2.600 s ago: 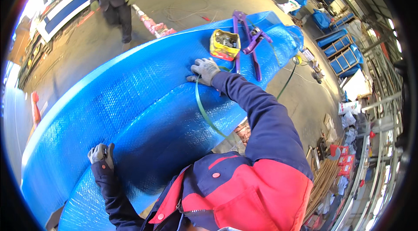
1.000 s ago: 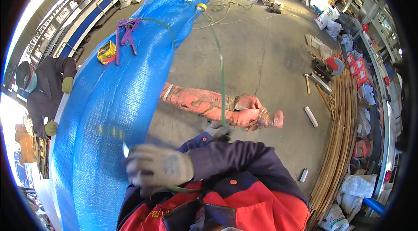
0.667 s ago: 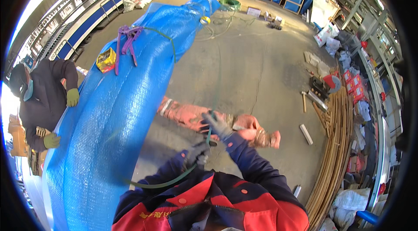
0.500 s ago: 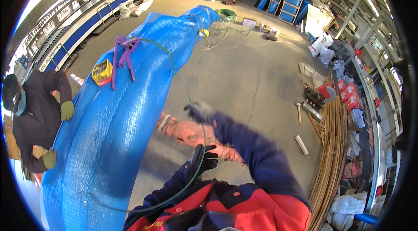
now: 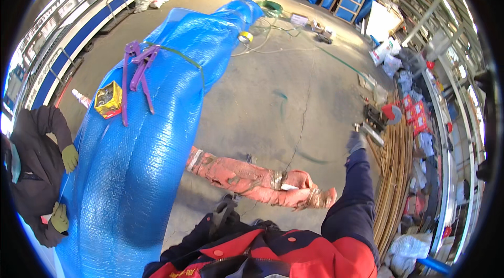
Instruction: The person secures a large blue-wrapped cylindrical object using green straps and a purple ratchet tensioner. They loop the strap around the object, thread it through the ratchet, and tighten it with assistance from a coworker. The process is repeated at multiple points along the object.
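Since half a second ago my right hand (image 5: 357,141) has swung out to right of centre, fist closed on a thin green plastic strap (image 5: 315,158) that blurs across the concrete; my left hand (image 5: 224,210), bottom centre, grips it too.

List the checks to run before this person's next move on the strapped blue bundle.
1. Right hand has a grip on something: cannot tell; it is gloved and flung out to the side, and the picture is blurred there.
2. Left hand is holding something: cannot tell; it is dark-gloved and low by the chest.
3. Green strap sits over the blue-wrapped bundle: ok.
4. Purple tool and yellow box rest on top of the bundle: ok.
5. Co-worker is clear of the bundle: not ok; the co-worker's green glove is at its far edge.
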A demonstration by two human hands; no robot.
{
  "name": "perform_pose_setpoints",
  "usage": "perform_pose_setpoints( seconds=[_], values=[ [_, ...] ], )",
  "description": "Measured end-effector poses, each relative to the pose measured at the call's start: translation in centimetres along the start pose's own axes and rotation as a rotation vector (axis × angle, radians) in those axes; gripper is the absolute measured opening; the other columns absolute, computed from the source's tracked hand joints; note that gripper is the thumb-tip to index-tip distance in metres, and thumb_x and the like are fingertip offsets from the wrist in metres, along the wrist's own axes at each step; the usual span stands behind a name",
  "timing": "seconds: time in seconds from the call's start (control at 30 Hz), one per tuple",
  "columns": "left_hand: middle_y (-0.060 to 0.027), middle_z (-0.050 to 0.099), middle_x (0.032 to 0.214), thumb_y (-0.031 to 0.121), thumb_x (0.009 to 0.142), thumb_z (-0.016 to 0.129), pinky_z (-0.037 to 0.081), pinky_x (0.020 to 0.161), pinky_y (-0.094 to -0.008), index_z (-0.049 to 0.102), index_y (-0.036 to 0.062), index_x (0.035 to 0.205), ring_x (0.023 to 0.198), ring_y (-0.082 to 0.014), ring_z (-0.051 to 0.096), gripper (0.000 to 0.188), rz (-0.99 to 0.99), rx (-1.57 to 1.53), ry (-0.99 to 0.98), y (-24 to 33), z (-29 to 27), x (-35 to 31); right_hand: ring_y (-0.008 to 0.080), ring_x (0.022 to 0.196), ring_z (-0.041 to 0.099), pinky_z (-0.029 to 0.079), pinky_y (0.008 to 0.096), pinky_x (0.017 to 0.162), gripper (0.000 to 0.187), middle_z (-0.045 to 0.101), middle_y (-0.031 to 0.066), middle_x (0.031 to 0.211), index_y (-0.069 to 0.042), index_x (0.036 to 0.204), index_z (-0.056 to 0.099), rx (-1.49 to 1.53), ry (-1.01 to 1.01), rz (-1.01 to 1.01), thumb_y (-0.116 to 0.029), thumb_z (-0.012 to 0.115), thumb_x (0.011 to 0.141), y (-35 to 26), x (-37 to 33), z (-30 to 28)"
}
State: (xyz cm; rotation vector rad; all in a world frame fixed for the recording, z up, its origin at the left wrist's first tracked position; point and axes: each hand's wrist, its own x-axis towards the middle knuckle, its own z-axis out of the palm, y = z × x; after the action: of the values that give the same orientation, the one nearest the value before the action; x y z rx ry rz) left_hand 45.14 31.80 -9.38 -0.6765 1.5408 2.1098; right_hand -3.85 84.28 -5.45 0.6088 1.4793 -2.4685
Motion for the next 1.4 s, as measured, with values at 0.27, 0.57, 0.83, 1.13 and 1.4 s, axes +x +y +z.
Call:
perform_pose_setpoints(
  seconds=[0.27, 0.57, 0.83, 1.13, 1.4],
  values=[
    [-0.0039, 0.066, 0.098, 0.007, 0.100, 0.059, 0.052, 0.073, -0.0269, 0.065, 0.0019, 0.120, 0.086, -0.0132, 0.063, 0.021, 0.674, 0.454, 0.206, 11.6, 8.3, 2.8, 0.0045, 0.049, 0.039, 0.032, 0.0221, 0.040, 0.024, 0.052, -0.0060, 0.071, -0.007, 0.116, 0.061, -0.124, -0.276, 0.258, -0.027, 0.058, 0.104, 5.5, -15.9, 5.1],
    [-0.0126, 0.064, 0.128, 0.002, 0.092, 0.064, 0.055, 0.091, -0.0321, 0.043, 0.0031, 0.152, 0.112, -0.0199, 0.066, 0.063, 0.947, 0.560, 0.157, 9.6, 26.5, -4.4, 0.0201, 0.059, 0.061, 0.049, 0.0367, 0.053, 0.020, 0.068, 0.0065, 0.083, -0.010, 0.116, 0.066, -0.468, -0.692, 0.329, -0.021, 0.057, 0.102, 5.1, -19.8, 5.2],
    [-0.0160, 0.067, 0.122, 0.003, 0.093, 0.056, 0.055, 0.091, -0.0352, 0.051, -0.0022, 0.144, 0.105, -0.0223, 0.068, 0.051, 0.918, 0.530, 0.464, 4.7, 27.7, -12.6, 0.0098, 0.047, 0.049, 0.037, 0.0283, 0.043, 0.010, 0.054, -0.0045, 0.065, -0.016, 0.096, 0.063, -0.138, -0.004, -0.149, -0.025, 0.059, 0.099, -3.6, -16.5, -13.0],
    [-0.0153, 0.061, 0.132, 0.006, 0.082, 0.083, 0.054, 0.097, -0.0364, 0.039, -0.0014, 0.152, 0.113, -0.0261, 0.066, 0.083, 0.840, 0.640, 0.443, 2.7, 30.0, -12.7, 0.0110, 0.048, 0.050, 0.040, 0.0281, 0.042, 0.021, 0.057, 0.0006, 0.070, -0.012, 0.105, 0.056, -0.031, -0.288, 0.102, -0.033, 0.060, 0.104, 14.0, -36.3, 1.9],
    [0.0037, 0.055, 0.067, 0.022, 0.103, 0.061, 0.041, 0.051, -0.0258, 0.054, 0.0049, 0.141, 0.054, -0.0088, 0.050, 0.042, 0.097, -0.070, 0.175, -11.0, 29.5, -17.2, 0.0163, 0.058, 0.060, 0.051, 0.0338, 0.051, 0.016, 0.063, 0.0039, 0.077, -0.010, 0.112, 0.060, 0.140, -0.642, 0.556, -0.021, 0.066, 0.101, 27.5, -42.6, 5.1]
  ],
)
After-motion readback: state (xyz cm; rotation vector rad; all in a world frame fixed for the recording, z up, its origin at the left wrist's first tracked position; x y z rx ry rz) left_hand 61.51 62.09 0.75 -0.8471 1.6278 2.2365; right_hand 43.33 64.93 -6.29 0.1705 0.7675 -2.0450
